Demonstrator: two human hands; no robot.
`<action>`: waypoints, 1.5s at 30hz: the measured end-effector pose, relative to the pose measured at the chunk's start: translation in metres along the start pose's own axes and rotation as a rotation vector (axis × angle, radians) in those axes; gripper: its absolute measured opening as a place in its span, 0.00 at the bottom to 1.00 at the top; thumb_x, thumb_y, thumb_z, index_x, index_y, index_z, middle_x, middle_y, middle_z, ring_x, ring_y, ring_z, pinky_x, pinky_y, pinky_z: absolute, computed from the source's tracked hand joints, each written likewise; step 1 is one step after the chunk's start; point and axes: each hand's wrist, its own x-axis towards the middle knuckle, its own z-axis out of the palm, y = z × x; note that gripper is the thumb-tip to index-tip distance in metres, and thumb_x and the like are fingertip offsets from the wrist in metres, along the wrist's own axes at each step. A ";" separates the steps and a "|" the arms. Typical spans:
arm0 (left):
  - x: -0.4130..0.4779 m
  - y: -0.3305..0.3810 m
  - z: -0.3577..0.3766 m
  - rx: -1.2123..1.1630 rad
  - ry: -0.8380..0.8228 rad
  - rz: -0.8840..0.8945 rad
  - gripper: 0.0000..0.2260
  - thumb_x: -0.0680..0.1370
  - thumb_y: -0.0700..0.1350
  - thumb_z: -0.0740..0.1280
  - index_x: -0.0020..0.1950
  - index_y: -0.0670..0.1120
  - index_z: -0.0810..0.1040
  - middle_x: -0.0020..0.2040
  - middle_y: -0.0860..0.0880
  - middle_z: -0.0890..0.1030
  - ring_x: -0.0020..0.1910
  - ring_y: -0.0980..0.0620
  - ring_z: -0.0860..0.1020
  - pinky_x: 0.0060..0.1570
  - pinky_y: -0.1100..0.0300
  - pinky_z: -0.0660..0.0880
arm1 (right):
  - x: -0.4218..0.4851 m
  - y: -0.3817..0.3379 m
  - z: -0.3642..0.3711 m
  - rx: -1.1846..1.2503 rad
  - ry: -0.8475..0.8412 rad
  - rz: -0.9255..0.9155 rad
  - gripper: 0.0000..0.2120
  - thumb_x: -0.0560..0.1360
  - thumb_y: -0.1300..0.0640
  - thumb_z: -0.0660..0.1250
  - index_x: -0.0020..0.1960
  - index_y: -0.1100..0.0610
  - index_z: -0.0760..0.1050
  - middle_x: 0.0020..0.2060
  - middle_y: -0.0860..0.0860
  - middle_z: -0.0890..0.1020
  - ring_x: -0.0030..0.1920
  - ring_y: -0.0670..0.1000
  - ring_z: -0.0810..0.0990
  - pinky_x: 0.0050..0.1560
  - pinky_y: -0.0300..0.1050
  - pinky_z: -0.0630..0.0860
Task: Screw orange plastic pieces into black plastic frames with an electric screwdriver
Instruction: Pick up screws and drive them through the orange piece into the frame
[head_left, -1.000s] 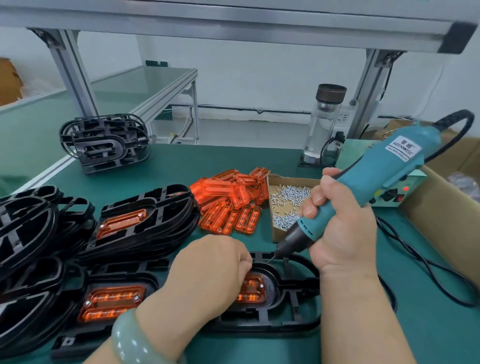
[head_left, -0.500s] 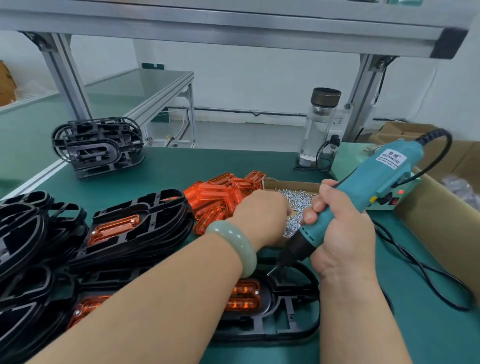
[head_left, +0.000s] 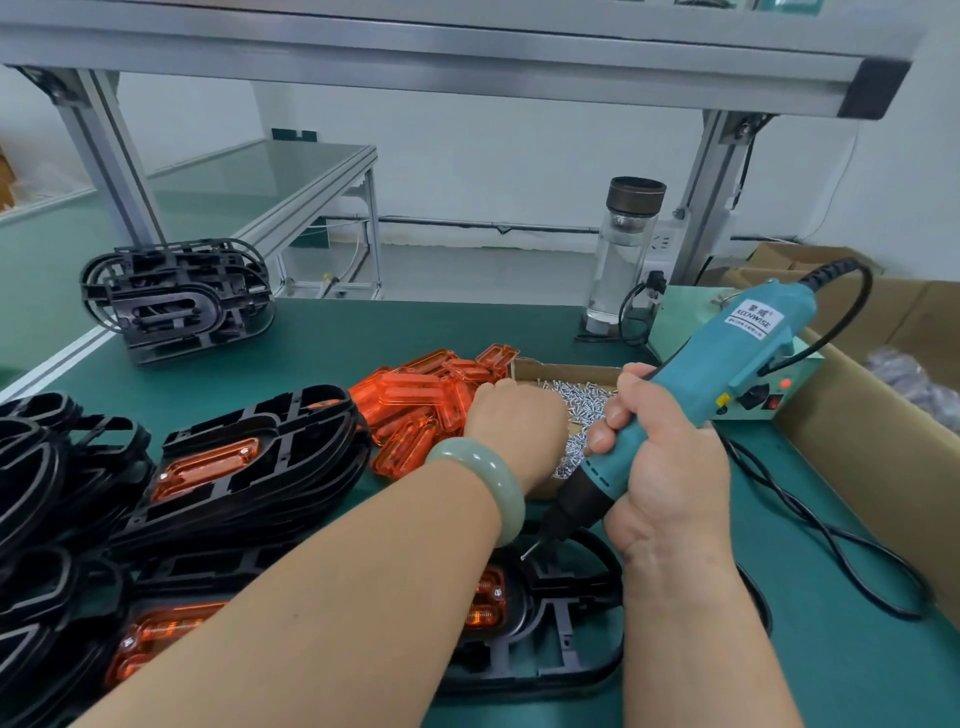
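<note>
Fetching a screw seems the step in hand: the left hand (head_left: 514, 431) dips into the screw box (head_left: 563, 370), centre frame, fingers hidden, grip untellable. The right hand (head_left: 670, 467) clasps the electric screwdriver (head_left: 727, 374), long axis upper right to lower left, bit pointing at the black frame (head_left: 566, 670) and orange piece (head_left: 485, 597), lower centre. Next: seat the screw squarely.

Both arms reach forward.
Left hand (head_left: 514, 431) stretched ahead, fingers hidden; right hand (head_left: 670, 467) wrapped round the electric screwdriver (head_left: 737, 353).
</note>
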 end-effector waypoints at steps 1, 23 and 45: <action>-0.001 -0.001 0.002 -0.010 0.027 0.000 0.02 0.75 0.43 0.63 0.44 0.49 0.74 0.48 0.47 0.80 0.52 0.43 0.73 0.44 0.54 0.62 | 0.000 0.000 0.000 -0.001 0.002 0.002 0.08 0.77 0.67 0.62 0.42 0.56 0.73 0.23 0.49 0.71 0.20 0.47 0.68 0.23 0.35 0.66; -0.063 -0.019 -0.022 -1.673 0.108 -0.413 0.06 0.76 0.38 0.68 0.41 0.47 0.82 0.28 0.52 0.80 0.27 0.60 0.76 0.27 0.70 0.71 | 0.000 0.001 -0.001 0.022 0.022 -0.019 0.07 0.77 0.66 0.63 0.43 0.56 0.73 0.24 0.48 0.71 0.22 0.47 0.69 0.24 0.36 0.68; -0.140 -0.033 -0.014 -2.199 0.127 -0.632 0.09 0.67 0.43 0.69 0.42 0.41 0.84 0.38 0.44 0.83 0.32 0.54 0.81 0.27 0.67 0.76 | -0.010 0.000 0.005 0.522 0.062 0.087 0.09 0.78 0.57 0.61 0.39 0.52 0.70 0.26 0.44 0.70 0.23 0.43 0.69 0.32 0.36 0.70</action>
